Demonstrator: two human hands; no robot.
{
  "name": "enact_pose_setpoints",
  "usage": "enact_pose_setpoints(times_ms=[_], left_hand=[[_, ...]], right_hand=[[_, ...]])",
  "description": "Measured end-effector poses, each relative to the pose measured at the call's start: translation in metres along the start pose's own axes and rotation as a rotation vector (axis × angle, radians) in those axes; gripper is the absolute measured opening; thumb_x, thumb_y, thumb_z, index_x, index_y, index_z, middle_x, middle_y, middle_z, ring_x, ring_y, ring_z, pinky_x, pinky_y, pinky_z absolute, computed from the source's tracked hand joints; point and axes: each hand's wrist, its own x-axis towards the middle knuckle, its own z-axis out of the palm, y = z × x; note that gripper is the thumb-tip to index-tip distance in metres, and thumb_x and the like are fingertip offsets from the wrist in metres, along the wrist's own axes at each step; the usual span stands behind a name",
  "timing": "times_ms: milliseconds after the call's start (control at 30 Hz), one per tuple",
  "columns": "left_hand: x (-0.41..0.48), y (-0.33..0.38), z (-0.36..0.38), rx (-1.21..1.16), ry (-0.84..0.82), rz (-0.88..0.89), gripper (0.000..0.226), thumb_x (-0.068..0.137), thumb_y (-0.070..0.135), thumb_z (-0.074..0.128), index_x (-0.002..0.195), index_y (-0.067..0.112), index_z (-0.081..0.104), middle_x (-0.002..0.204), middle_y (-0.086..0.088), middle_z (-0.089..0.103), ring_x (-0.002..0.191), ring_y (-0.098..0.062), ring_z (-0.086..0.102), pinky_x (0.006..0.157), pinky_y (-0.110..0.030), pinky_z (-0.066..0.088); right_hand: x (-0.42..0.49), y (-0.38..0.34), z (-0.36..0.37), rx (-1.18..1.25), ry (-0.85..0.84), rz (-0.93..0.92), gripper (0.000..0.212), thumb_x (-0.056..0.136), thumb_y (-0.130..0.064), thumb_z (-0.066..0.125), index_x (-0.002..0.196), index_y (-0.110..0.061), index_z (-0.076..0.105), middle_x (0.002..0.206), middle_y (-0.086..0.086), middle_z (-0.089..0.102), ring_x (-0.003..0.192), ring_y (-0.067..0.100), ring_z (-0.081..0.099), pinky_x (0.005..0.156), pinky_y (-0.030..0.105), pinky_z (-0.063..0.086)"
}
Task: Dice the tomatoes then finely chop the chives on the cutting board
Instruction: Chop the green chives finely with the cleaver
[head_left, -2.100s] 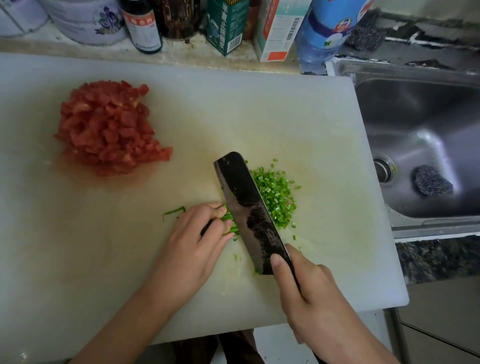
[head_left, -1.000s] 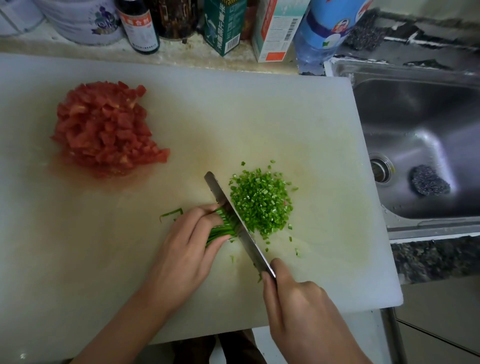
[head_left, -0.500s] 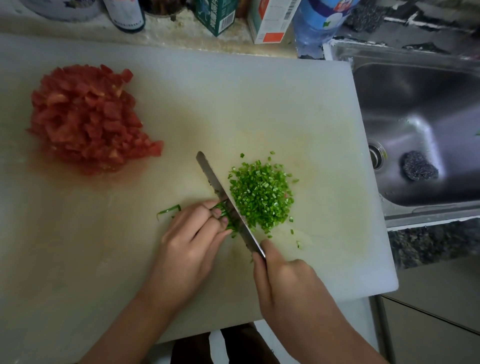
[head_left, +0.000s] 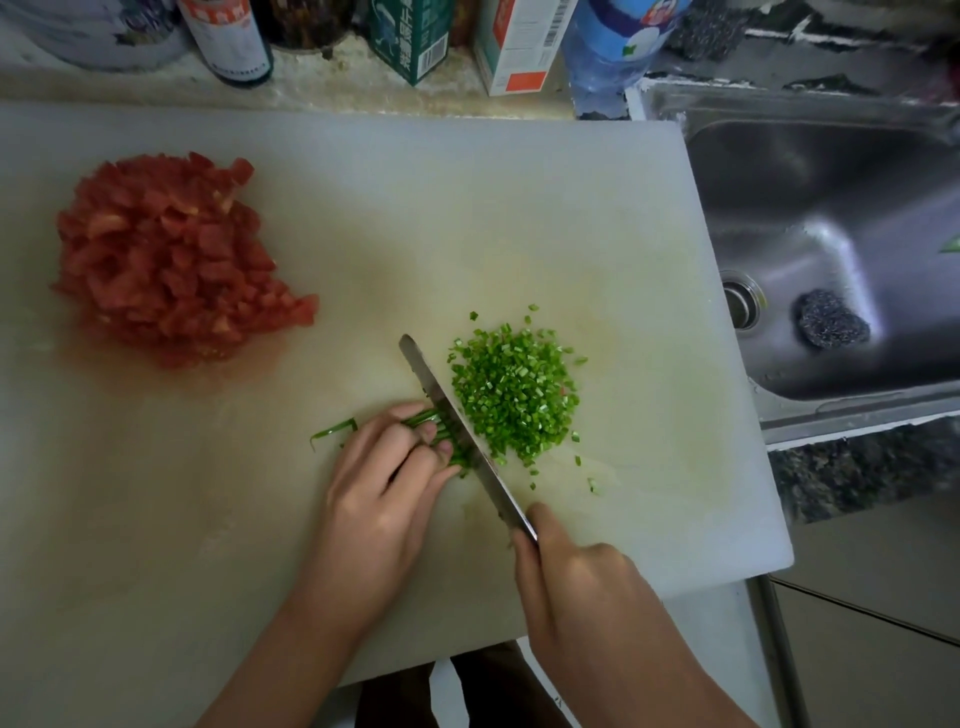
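Left hand: fingers curled, pinning uncut chives
Right hand: gripping knife, edge on chives
Diced tomatoes: far left of cutting board

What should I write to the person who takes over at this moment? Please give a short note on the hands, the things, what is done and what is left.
Left hand: curled fingertips hold the uncut chives on the cutting board.
Right hand: grips the knife, blade down beside the left fingertips.
Diced tomatoes: piled at the board's far left.
Chopped chives: piled right of the blade.
Done: tomatoes diced, most chives chopped.
Left: the short bundle under the left hand and a stray strand to its left.
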Motion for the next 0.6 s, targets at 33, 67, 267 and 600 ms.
enact_pose_setpoints(times_ms=[33, 67, 267, 600], left_hand=[[0.0, 0.0, 0.001, 0.005, 0.003, -0.005, 0.015, 0.09, 0.007, 0.065, 0.085, -0.006, 0.069, 0.09, -0.013, 0.063, 0.111, -0.032, 0.059, 0.105, -0.025, 0.038], [0.0, 0.0, 0.001, 0.015, 0.01, -0.009, 0.014, 0.089, 0.007, 0.066, 0.084, -0.006, 0.069, 0.09, -0.013, 0.063, 0.11, -0.033, 0.059, 0.104, -0.026, 0.039], [0.0, 0.001, 0.002, 0.011, 0.021, -0.027, 0.017, 0.09, 0.011, 0.065, 0.085, -0.004, 0.069, 0.09, -0.013, 0.063, 0.105, -0.031, 0.058, 0.104, -0.023, 0.037], [-0.001, -0.003, 0.0, 0.015, -0.011, -0.009, 0.014, 0.088, 0.011, 0.068, 0.086, -0.003, 0.069, 0.092, -0.012, 0.063, 0.102, -0.028, 0.06, 0.096, -0.028, 0.042]], right_hand=[[0.002, 0.0, -0.001, -0.024, -0.01, -0.017, 0.029, 0.096, -0.035, 0.022, 0.104, -0.022, 0.046, 0.053, -0.008, 0.017, 0.052, 0.024, 0.035, 0.04, 0.027, 0.02], [0.001, 0.006, -0.003, 0.027, 0.009, -0.044, 0.031, 0.099, -0.038, 0.015, 0.112, -0.023, 0.039, 0.058, -0.005, 0.027, 0.063, 0.027, 0.04, 0.049, 0.034, 0.03], [0.006, 0.0, -0.016, 0.126, -0.033, -0.105, 0.023, 0.102, -0.032, 0.023, 0.118, -0.023, 0.036, 0.065, -0.001, 0.039, 0.07, 0.03, 0.049, 0.066, 0.037, 0.043], [0.01, -0.005, -0.009, 0.109, -0.008, -0.109, 0.021, 0.102, -0.028, 0.026, 0.119, -0.019, 0.036, 0.086, 0.01, 0.06, 0.085, 0.034, 0.06, 0.063, 0.036, 0.039]])
